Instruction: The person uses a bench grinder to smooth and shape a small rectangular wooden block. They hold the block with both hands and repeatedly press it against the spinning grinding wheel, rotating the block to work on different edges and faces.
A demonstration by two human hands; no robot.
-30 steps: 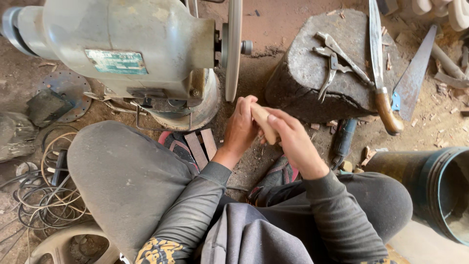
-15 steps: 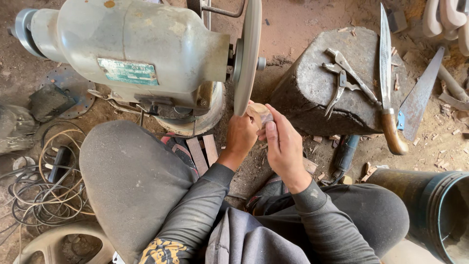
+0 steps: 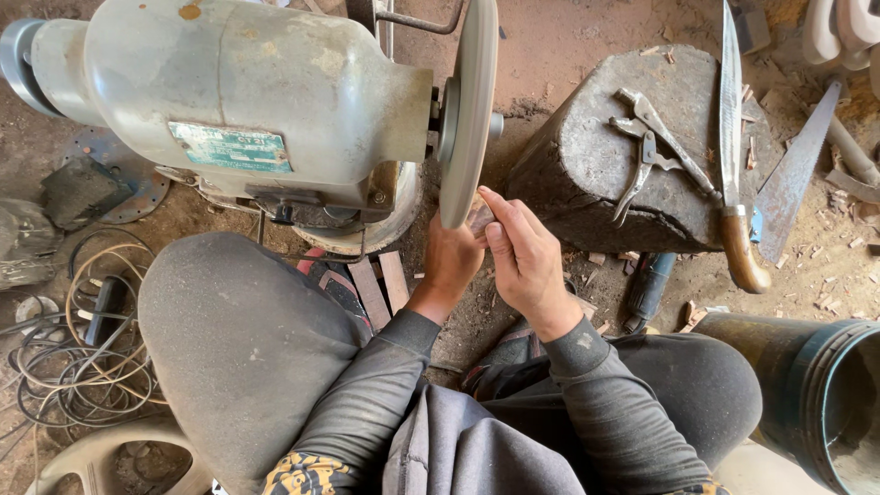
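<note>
Both hands, left hand (image 3: 454,261) and right hand (image 3: 524,257), clamp a small pale wooden piece (image 3: 480,216) against the grey grinding disc (image 3: 467,110) at 12 o'clock; a slip risks abraded fingertips.

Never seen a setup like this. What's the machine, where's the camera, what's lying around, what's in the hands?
The camera sits on the person's head and looks down at their lap and hands. The big grey machine is a motor that carries a flat disc edge-on to us. The left hand and right hand together press a small wooden piece against the disc. On the stone block lie pliers and a long knife with a wooden handle. Cables lie at the left, a dark bucket at the right.
</note>
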